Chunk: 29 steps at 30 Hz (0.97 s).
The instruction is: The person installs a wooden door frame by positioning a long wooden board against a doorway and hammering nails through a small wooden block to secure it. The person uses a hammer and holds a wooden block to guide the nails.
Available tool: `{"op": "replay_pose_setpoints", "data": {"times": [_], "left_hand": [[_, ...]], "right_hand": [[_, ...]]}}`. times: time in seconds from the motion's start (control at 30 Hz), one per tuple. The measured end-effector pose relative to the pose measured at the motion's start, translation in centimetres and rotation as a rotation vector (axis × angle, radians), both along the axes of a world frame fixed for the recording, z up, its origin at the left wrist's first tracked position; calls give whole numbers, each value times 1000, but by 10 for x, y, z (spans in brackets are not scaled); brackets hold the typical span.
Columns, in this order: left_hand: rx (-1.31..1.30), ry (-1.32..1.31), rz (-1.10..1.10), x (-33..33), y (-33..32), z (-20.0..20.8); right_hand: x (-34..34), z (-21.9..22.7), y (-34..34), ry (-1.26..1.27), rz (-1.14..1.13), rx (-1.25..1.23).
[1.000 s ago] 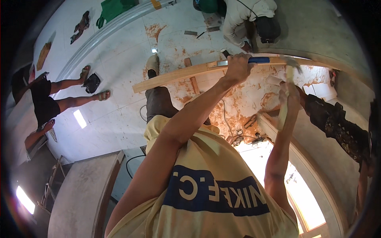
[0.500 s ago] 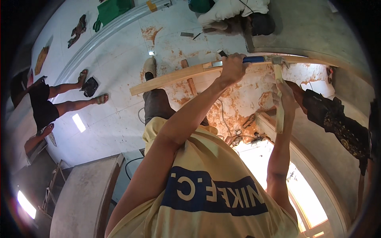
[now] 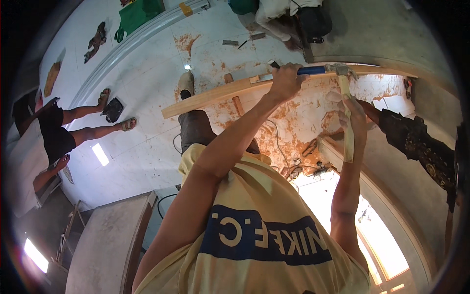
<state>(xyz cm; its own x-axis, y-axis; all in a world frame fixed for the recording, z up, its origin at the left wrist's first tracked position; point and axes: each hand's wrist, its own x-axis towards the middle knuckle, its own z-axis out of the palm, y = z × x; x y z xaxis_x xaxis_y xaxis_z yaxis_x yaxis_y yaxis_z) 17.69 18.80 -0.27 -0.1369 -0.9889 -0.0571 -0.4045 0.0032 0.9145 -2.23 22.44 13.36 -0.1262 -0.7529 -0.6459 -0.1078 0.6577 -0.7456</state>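
My left hand (image 3: 286,81) is closed around the blue handle of a hammer (image 3: 313,71). Its metal head (image 3: 342,71) lies at the top end of a thin wooden strip (image 3: 346,132). My right hand (image 3: 353,115) grips that strip and holds it nearly upright. A long pale wooden batten (image 3: 215,95) runs leftward from under my left hand, across a rust-stained white surface. Below my arms are my yellow shirt and one leg with a shoe (image 3: 186,83).
A second person's arm in a dark patterned sleeve (image 3: 416,142) reaches in from the right, close to my right hand. Someone in sandals (image 3: 78,132) sits at the left, and another person crouches at the top (image 3: 284,14). A curved frame (image 3: 391,215) borders a bright opening at lower right.
Both hands keep their grips on the hammer and the strip. The hammer head has settled against the strip's top end, and the view has shifted slightly.
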Motion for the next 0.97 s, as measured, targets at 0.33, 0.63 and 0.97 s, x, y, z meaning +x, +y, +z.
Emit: {"op": "replay_pose_setpoints", "data": {"times": [0.33,0.63,0.97], "left_hand": [[47,925,785,189,-13,11],[162,-418,-85,145,16,17],[-297,-40,-240,-20,26,26]], "right_hand": [[-7,4,56,49,-370,-60],[8,-58,105,-180,-268,-42],[12,-52,136,-159,-450,-240]]}}
